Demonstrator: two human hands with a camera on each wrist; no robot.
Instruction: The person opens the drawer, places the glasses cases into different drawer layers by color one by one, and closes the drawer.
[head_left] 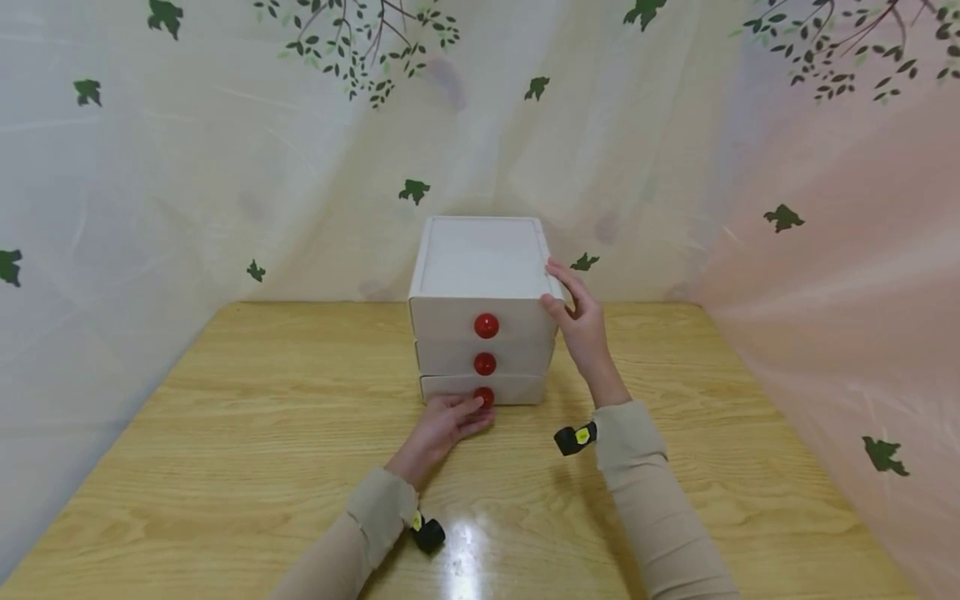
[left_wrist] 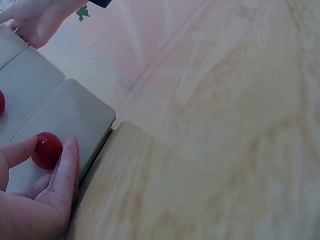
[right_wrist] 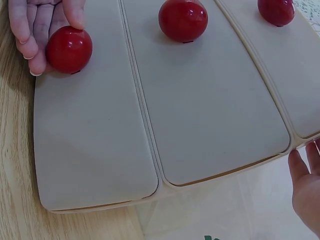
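A white three-drawer box (head_left: 483, 258) stands on the wooden table, each drawer front bearing a round red knob. Thumb and fingers of my left hand (head_left: 452, 421) pinch the bottom drawer's red knob (left_wrist: 47, 151); in the left wrist view the thumb is on one side and the fingers on the other. The bottom drawer front (right_wrist: 97, 130) looks nearly flush with the one above. My right hand (head_left: 585, 325) rests against the upper right side of the box, its fingers fairly straight and touching the edge. Part of that hand (right_wrist: 307, 190) shows at the right wrist view's edge.
The wooden table (head_left: 262, 433) runs up to a pale curtain (head_left: 315, 208) printed with leaves and branches, close behind the box. A pinkish stretch of curtain (head_left: 847, 292) borders the right side. Small black cameras (head_left: 429, 535) sit at both wrists.
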